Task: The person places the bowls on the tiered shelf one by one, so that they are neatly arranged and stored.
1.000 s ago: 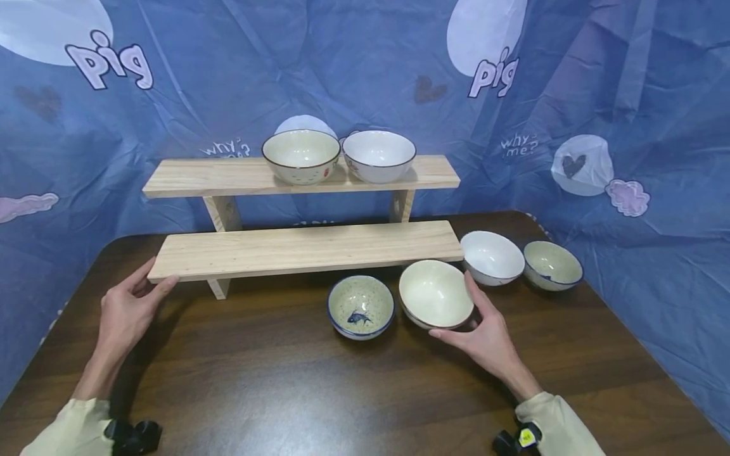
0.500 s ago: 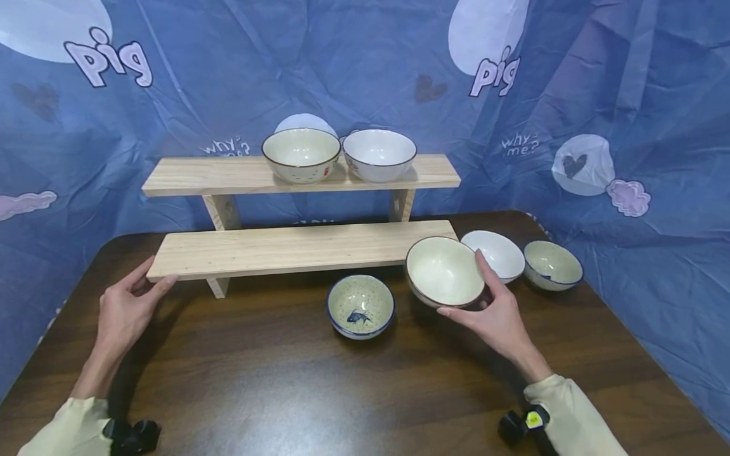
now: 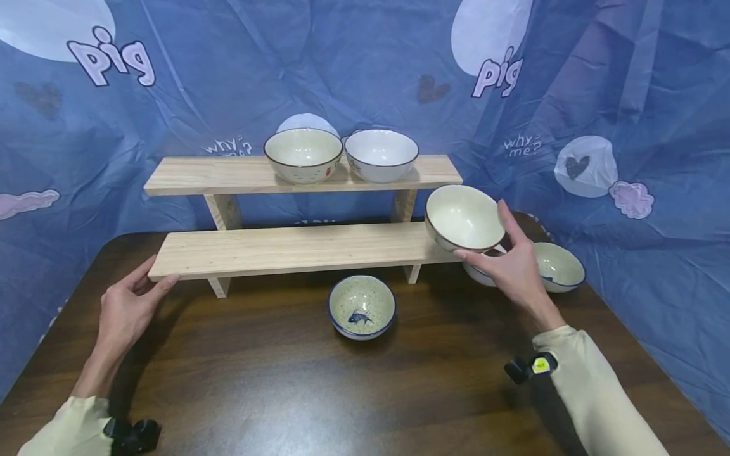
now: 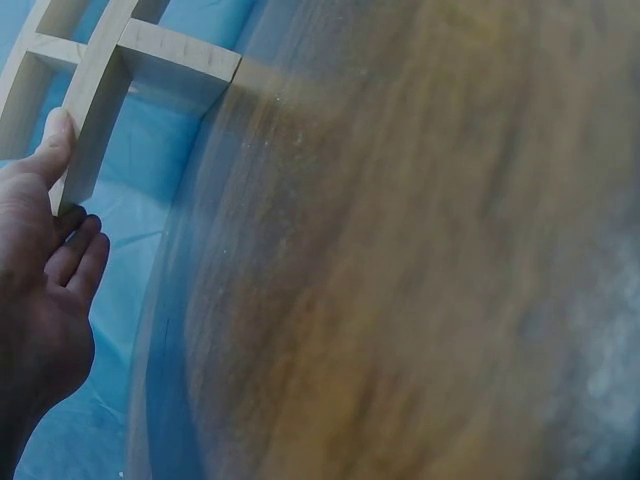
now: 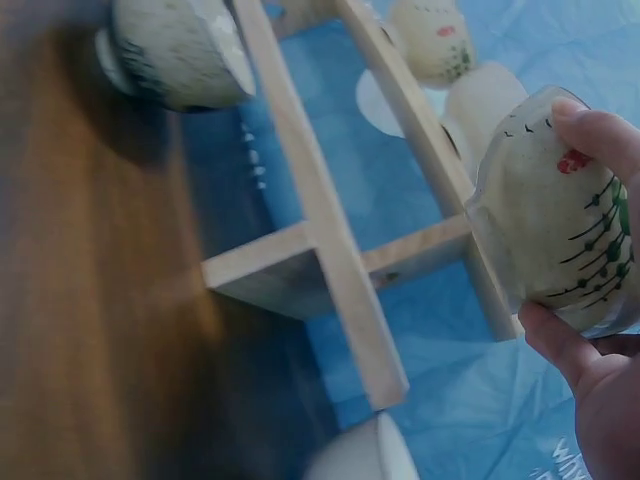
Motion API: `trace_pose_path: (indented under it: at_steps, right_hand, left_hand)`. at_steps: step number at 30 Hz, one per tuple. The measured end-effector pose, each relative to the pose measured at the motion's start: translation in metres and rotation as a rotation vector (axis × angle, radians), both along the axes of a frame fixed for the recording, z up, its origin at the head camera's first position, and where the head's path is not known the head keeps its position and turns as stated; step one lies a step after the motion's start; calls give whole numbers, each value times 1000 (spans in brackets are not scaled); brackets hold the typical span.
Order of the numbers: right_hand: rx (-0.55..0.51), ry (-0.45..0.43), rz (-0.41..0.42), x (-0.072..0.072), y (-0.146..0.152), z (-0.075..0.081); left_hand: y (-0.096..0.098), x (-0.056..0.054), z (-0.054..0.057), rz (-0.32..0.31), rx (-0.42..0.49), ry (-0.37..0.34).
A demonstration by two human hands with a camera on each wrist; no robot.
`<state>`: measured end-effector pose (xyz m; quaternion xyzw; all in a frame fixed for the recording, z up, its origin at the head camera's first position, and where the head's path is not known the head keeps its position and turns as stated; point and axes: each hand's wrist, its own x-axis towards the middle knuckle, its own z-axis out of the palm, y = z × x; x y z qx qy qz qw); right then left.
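My right hand (image 3: 516, 269) grips a cream bowl (image 3: 464, 218) with a brown rim and holds it over the right end of the lower shelf board. Red and green painted plants show on the bowl's outside (image 5: 560, 215) in the right wrist view. At the other end, my left hand (image 3: 127, 310) pinches the corner of the two-tier wooden shelf (image 3: 296, 248), thumb on the near edge and fingers behind; the left wrist view shows this hand (image 4: 50, 270) too. On the upper tier stand a cream bowl (image 3: 302, 155) and a white bowl (image 3: 381, 155), side by side.
A small speckled bowl (image 3: 361, 308) with a blue fish stands on the dark wooden table (image 3: 274, 392) before the shelf. Right of the shelf are a white bowl (image 3: 478, 275), mostly hidden behind the held bowl and hand, and a greenish bowl (image 3: 561, 266). A blue cloth (image 3: 353, 69) hangs behind.
My right hand has lifted the cream bowl from beside the fish bowl, up and to the right, to above the lower board's right end. My left hand has stayed on the shelf corner.
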<state>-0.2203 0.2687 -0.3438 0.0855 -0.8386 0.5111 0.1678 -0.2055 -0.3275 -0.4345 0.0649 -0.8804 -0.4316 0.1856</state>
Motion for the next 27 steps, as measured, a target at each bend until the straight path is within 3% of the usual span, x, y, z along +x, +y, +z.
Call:
trace_pose_path:
  at_steps: [8, 13, 27]
  right_hand:
    - [29, 56, -47, -33, 1, 19]
    - [28, 38, -68, -50, -2, 28]
    - [24, 18, -113, -84, -10, 44]
  left_hand:
    - [0, 0, 1, 4, -7, -3]
    - [0, 1, 1, 6, -3, -8]
    - [0, 1, 2, 14, -30, -19]
